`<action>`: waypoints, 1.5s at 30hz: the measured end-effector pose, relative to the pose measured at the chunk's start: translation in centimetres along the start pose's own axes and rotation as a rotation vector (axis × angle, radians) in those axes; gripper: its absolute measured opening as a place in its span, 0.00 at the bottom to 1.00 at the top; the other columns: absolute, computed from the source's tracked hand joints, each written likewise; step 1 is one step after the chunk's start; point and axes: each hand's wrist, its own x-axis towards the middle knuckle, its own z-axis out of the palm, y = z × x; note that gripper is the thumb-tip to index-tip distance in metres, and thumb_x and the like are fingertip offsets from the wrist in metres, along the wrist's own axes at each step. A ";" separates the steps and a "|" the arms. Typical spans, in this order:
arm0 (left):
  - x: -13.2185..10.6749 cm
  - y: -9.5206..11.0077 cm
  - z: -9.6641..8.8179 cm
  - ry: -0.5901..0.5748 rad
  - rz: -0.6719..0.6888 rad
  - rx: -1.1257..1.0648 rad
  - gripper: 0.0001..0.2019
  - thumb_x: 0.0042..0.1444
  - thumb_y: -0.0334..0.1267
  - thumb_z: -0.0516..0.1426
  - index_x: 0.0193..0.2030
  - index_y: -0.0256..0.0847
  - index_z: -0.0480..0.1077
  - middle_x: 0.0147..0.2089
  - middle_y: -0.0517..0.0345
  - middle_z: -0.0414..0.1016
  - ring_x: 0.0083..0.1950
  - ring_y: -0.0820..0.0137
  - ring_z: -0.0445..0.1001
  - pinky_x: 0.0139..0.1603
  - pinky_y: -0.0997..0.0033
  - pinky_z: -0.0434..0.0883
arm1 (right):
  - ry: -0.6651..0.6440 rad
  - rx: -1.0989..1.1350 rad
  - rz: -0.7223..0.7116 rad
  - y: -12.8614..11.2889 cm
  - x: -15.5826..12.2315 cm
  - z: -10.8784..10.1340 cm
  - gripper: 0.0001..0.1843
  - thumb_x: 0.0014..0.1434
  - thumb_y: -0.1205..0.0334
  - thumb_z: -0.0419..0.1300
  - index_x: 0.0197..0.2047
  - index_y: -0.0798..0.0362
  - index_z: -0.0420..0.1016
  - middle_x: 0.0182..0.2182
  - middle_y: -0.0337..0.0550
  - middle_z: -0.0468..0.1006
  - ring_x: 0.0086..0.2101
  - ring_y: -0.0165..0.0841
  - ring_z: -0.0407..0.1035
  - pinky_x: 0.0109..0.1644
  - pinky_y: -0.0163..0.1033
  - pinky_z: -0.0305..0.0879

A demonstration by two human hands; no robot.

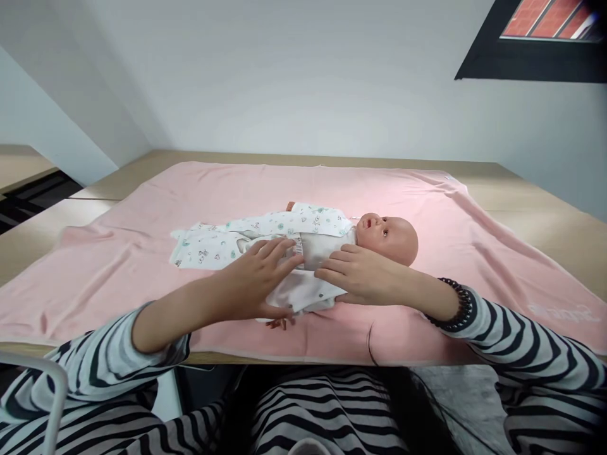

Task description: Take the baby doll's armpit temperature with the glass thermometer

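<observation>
Doll (332,237) lies mid-frame on pink blanket (142,253), head right, near arm hidden. Left hand (258,278) flat, fingers spread on white garment (303,287). Right hand (355,275) flat by neck, gripping nothing visible. Blanket lettering lower right unreadable.

doll's near arm: hidden under the left hand (256,278) and right hand (360,275); only small fingers showed below the left hand.
doll's feet: not seen inside the printed suit (265,230).
blanket (474,234) lettering: near the right edge, too faint to read.
window (545,38): cut off by the top right corner.
tabletop (531,208): mostly covered by the blanket.
</observation>
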 end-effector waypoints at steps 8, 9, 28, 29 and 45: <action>0.3 3.8 -0.4 0.049 0.135 0.069 0.17 0.66 0.35 0.60 0.60 0.34 0.69 0.58 0.38 0.77 0.57 0.50 0.77 0.54 0.51 0.78 | 0.218 -0.124 0.003 -0.1 -0.8 0.8 0.12 0.75 0.72 0.52 0.52 0.57 0.76 0.46 0.48 0.82 0.40 0.37 0.70 0.42 0.44 0.64; 0.4 3.8 -0.4 0.028 0.111 0.062 0.15 0.66 0.30 0.58 0.59 0.33 0.69 0.56 0.40 0.77 0.55 0.52 0.78 0.52 0.54 0.78 | 0.241 -0.136 0.014 0.0 -0.9 0.8 0.12 0.73 0.74 0.52 0.49 0.57 0.77 0.44 0.47 0.82 0.39 0.37 0.70 0.41 0.43 0.64; 5.6 -8.8 -2.8 -0.218 -0.378 -0.180 0.11 0.71 0.40 0.51 0.36 0.43 0.68 0.38 0.52 0.79 0.36 0.62 0.73 0.35 0.65 0.59 | 0.013 0.302 0.665 6.5 1.4 -2.9 0.11 0.70 0.66 0.53 0.38 0.52 0.76 0.34 0.44 0.79 0.33 0.33 0.66 0.40 0.40 0.55; 6.1 -9.1 -2.5 -0.293 -0.380 -0.173 0.12 0.71 0.41 0.51 0.35 0.43 0.68 0.38 0.51 0.79 0.34 0.62 0.72 0.34 0.64 0.58 | -0.017 0.294 0.675 6.6 1.5 -3.0 0.11 0.70 0.67 0.53 0.37 0.52 0.75 0.33 0.43 0.78 0.32 0.33 0.64 0.39 0.40 0.53; 16.2 -4.4 -0.4 -0.030 -0.090 -0.598 0.08 0.68 0.34 0.52 0.45 0.41 0.73 0.47 0.53 0.81 0.47 0.63 0.76 0.46 0.64 0.67 | -0.316 0.106 0.814 5.0 4.6 -5.9 0.08 0.67 0.70 0.56 0.42 0.55 0.77 0.42 0.51 0.80 0.41 0.40 0.69 0.45 0.44 0.56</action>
